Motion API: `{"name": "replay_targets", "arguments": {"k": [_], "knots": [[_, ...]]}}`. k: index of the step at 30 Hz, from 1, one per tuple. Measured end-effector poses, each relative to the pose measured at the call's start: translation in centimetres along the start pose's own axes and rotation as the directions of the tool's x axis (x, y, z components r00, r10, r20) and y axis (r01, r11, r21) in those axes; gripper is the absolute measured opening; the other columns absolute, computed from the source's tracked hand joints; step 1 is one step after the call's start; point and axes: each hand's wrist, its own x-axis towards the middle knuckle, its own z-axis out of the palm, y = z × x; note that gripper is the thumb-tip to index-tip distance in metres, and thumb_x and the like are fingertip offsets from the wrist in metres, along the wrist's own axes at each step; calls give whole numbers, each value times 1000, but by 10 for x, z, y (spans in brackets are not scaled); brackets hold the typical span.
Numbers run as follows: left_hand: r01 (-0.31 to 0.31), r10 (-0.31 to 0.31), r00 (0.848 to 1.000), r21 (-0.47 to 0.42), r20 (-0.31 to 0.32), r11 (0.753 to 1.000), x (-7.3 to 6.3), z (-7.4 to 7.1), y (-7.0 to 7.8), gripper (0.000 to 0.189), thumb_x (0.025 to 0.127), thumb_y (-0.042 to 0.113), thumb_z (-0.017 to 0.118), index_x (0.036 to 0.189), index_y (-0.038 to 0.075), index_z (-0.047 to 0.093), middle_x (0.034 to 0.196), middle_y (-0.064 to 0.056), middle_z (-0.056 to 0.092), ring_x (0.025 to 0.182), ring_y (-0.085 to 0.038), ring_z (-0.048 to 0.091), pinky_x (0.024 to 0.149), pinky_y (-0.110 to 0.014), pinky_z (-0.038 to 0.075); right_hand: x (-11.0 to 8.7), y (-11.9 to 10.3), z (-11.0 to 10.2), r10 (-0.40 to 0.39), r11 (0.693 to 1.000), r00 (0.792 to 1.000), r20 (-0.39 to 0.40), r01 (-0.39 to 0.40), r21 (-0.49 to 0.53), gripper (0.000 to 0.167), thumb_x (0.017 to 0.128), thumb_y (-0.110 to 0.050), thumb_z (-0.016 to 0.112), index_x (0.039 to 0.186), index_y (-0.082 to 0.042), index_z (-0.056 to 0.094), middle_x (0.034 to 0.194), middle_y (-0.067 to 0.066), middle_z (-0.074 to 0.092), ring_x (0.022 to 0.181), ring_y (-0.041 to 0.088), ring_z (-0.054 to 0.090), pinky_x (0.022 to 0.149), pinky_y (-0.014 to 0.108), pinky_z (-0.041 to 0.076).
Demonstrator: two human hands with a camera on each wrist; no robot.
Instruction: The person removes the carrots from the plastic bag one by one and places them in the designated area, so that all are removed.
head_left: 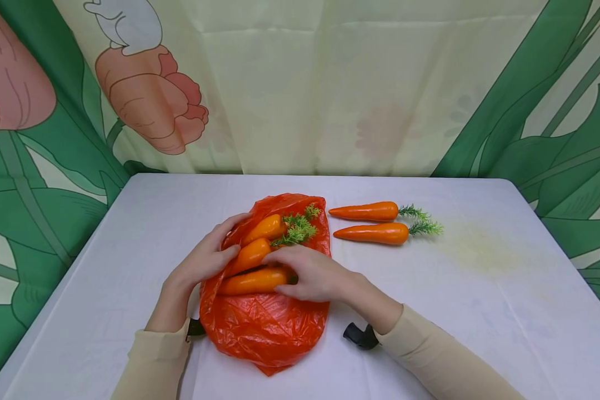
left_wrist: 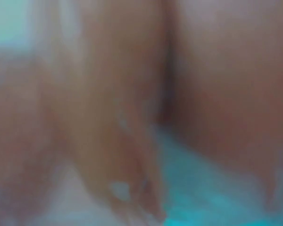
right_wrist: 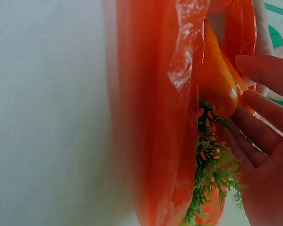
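A red plastic bag (head_left: 275,325) lies on the table with its mouth open. Three orange carrots show in it, an upper carrot (head_left: 265,229), a middle carrot (head_left: 250,255) and a lower carrot (head_left: 254,281), with green leafy tops (head_left: 297,229) to the right. My left hand (head_left: 207,255) holds the bag's left edge, thumb inside the rim. The left wrist view is too blurred for detail. My right hand (head_left: 312,273) reaches in from the right, its fingers around the lower carrot's leafy end. In the right wrist view, those fingers (right_wrist: 262,125) are extended beside a carrot (right_wrist: 217,77).
Two more carrots lie on the table to the right of the bag, a far carrot (head_left: 367,211) and a nearer carrot (head_left: 372,233), leaves pointing right. White cloth covers the table (head_left: 480,311). A printed curtain (head_left: 305,100) hangs behind it.
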Motion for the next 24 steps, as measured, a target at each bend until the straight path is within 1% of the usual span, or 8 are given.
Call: {"name": "replay_targets", "arguments": {"k": [7,15,24], "knots": [[8,-8,1000,-5,3,1000,0,0,0,64,97,0,49,155,24,37,153,-7,38,134,-34,40,108,-64,34,2,-3,5,-1,1000,1000,8,1,3,45,93,-22,73,135,-9,61,129,2,59,114,14,55,100,28,46],[-14,15,1000,-21,15,1000,0,-1,0,65,98,-1,49,156,23,36,153,-6,39,132,-33,42,108,-62,35,4,-5,12,40,998,997,65,-36,-60,46,93,-27,74,135,-13,62,130,0,60,119,14,54,103,30,45],[-13,13,1000,-24,11,1000,0,0,0,65,97,-2,49,155,23,36,152,-7,39,132,-33,43,108,-61,37,10,-12,17,40,995,996,78,-33,-89,48,91,-28,76,136,-15,61,128,-6,63,120,15,55,103,31,46]]}}
